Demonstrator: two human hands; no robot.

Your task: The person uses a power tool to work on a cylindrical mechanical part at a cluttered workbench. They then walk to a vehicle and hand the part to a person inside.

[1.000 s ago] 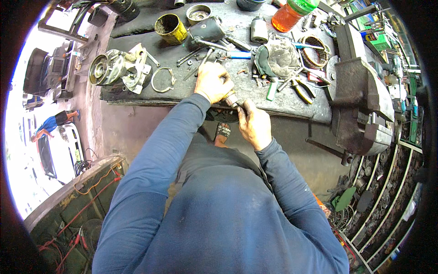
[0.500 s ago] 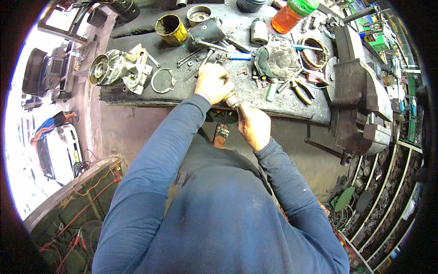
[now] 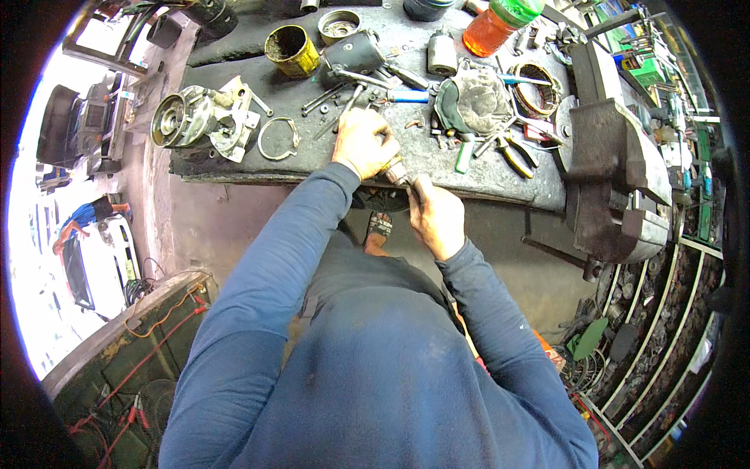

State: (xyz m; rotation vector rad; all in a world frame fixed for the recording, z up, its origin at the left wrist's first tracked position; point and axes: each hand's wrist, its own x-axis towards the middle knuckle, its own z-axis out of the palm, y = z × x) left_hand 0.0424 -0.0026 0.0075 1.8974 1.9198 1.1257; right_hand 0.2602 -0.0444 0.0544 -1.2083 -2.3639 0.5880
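At the bench's near edge my left hand (image 3: 363, 145) is closed around a small metal cylindrical part (image 3: 397, 173), whose stepped end sticks out toward my right. My right hand (image 3: 436, 220) is just beside that end, thumb and fingers pinched together. What they hold, if anything, is too small or hidden to make out. Beyond my left hand lie loose bolts (image 3: 320, 98) and a blue-handled tool (image 3: 408, 97). Left of it, a metal ring clamp (image 3: 279, 139) rests by a silver motor housing (image 3: 205, 117).
A heavy bench vise (image 3: 617, 168) stands at the right. On the bench (image 3: 516, 187) are yellow-black pliers (image 3: 517, 159), a copper-wound stator ring (image 3: 537, 86), a grimy cloth (image 3: 478, 103), a yellow can (image 3: 292, 51) and a bottle of orange liquid (image 3: 488, 33). Red cables (image 3: 148, 352) lie lower left.
My right hand has shifted only slightly against the part's end; my left hand keeps its grip in place. At the far left, a person outside has changed posture.
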